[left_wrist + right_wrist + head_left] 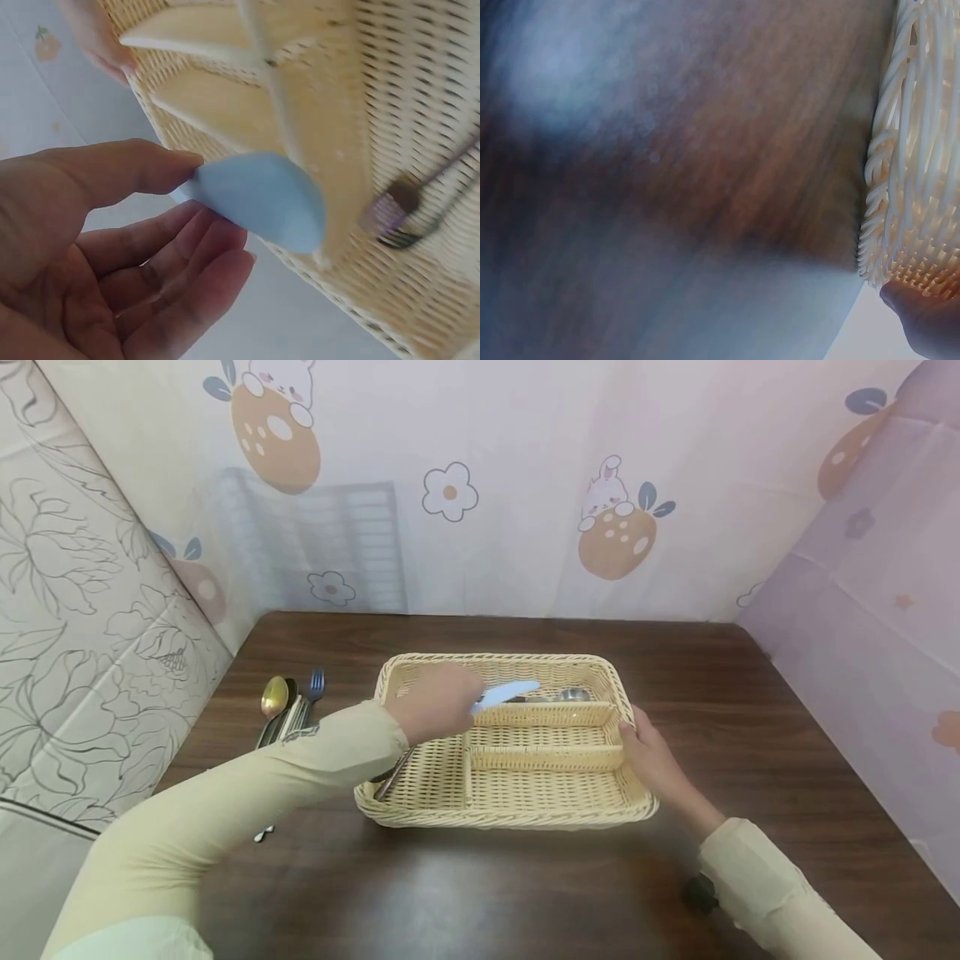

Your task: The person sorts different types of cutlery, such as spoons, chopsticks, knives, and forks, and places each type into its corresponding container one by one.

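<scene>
My left hand [442, 702] reaches over the back left of the wicker basket [510, 817]. Thumb and fingers pinch a light-blue, flat, round-ended utensil [262, 199], whose exact kind I cannot tell. In the head view, this utensil points right above the back compartment, where a metal utensil with a round bowl [573, 694] lies. A dark-handled utensil [395, 774] rests in the left compartment, partly hidden by my left arm. At the basket's right end, my right hand [651, 752] grips the side with the thumb over the rim; its other fingers are mostly hidden.
Left of the basket on the brown wooden table [750, 710] lies a group of cutlery, with a gold spoon [274, 697] and a fork [317, 685]. A small black object [701, 893] sits by my right sleeve. Patterned cloth [510, 552] hangs behind the table.
</scene>
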The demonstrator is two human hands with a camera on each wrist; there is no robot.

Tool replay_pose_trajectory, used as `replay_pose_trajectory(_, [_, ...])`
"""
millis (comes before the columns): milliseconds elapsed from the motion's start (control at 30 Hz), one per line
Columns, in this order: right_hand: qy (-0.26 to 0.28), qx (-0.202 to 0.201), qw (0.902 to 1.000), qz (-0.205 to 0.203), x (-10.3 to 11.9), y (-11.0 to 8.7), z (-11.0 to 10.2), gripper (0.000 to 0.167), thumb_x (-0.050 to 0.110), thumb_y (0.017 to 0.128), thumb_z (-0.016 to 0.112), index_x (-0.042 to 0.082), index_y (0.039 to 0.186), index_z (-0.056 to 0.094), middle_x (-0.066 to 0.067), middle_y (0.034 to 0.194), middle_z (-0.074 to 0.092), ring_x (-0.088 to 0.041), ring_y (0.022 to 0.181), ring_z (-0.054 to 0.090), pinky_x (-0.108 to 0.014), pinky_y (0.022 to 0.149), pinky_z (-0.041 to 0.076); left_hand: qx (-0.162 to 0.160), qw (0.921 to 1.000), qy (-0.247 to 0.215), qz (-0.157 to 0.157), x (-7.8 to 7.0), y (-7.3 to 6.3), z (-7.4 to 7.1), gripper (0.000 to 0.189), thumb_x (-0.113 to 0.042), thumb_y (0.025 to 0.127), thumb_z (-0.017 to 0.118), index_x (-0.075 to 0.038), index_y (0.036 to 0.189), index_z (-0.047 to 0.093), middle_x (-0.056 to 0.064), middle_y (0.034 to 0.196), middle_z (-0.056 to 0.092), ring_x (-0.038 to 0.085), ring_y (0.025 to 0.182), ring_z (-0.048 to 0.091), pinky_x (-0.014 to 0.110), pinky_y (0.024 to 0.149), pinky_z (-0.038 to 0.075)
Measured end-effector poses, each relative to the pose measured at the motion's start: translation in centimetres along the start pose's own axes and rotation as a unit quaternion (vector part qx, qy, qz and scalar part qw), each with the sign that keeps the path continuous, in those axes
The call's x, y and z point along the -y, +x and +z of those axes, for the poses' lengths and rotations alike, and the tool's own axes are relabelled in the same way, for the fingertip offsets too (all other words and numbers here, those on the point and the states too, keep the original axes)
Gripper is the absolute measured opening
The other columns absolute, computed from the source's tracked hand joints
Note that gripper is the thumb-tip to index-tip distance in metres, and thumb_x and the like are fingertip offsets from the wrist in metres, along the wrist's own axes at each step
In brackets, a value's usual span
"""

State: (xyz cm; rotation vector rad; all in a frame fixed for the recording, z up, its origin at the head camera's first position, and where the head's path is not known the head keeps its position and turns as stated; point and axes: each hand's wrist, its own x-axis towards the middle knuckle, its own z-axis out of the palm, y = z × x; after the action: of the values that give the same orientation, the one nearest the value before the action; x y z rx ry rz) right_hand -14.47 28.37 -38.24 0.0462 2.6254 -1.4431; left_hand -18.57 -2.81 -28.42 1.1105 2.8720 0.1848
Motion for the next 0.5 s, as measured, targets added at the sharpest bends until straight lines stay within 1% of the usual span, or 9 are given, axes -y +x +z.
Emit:
replay_pose_trajectory(67, [-0.002, -0.002, 1.0, 0.0, 0.0, 0.0, 0.0, 0.057, 0.027, 0.104, 0.022, 0.002, 0.151, 0.002, -0.033, 0.144, 0.027, -0.045, 0.13, 0.033, -0.056, 0.105, 0.024, -0.003, 0.9999, 0.005, 0.015, -0.8, 0.3, 0.1, 0.008, -0.001, 0.076, 0.068, -0.005, 0.08, 0.063, 0.002, 0.07, 0.061, 0.013, 0.059, 0.049, 0.026, 0.055, 0.047])
replay_pose_trajectory(167, [-0.003, -0.005, 1.0, -0.001, 0.2, -0.1, -0.1, 0.056, 0.027, 0.104, 0.023, 0.002, 0.151, 0.003, -0.033, 0.144, 0.027, -0.045, 0.131, 0.033, -0.056, 0.105, 0.024, 0.008, 0.9995, 0.011, 0.03, -2.0, 0.8, 0.4, 0.009, -0.002, 0.075, 0.07, -0.006, 0.08, 0.063, 0.001, 0.07, 0.061, 0.011, 0.058, 0.046, 0.024, 0.055, 0.046])
replay_pose_trajectory(300, [0.003, -0.007, 1.0, -0.003, 0.3, -0.2, -0.1, 0.056, 0.027, 0.104, 0.024, 0.002, 0.151, 0.005, -0.034, 0.142, 0.031, -0.046, 0.128, 0.036, -0.056, 0.105, 0.025, 0.03, 0.9983, 0.017, 0.047, -3.6, 1.5, 0.9, 0.01, -0.003, 0.075, 0.07, -0.009, 0.077, 0.061, -0.003, 0.066, 0.056, 0.009, 0.057, 0.041, 0.021, 0.053, 0.042])
replay_pose_trajectory(400, [0.011, -0.008, 0.9999, -0.004, 0.3, -0.3, 0.0, 0.055, 0.026, 0.104, 0.024, 0.002, 0.151, 0.006, -0.035, 0.139, 0.033, -0.046, 0.124, 0.04, -0.055, 0.104, 0.028, 0.035, 0.997, 0.028, 0.064, -4.7, 2.1, 1.3, 0.011, -0.006, 0.076, 0.071, -0.01, 0.076, 0.061, -0.005, 0.065, 0.053, 0.009, 0.058, 0.041, 0.021, 0.053, 0.04])
replay_pose_trajectory(500, [0.015, -0.009, 0.9998, 0.0, 0.4, -0.3, 0.0, 0.055, 0.026, 0.104, 0.023, 0.002, 0.151, 0.006, -0.035, 0.137, 0.035, -0.046, 0.12, 0.044, -0.054, 0.101, 0.033, 0.045, 0.9951, 0.034, 0.081, -5.7, 2.5, 1.7, 0.012, -0.01, 0.076, 0.072, -0.012, 0.078, 0.06, -0.006, 0.068, 0.053, 0.009, 0.06, 0.044, 0.022, 0.055, 0.042])
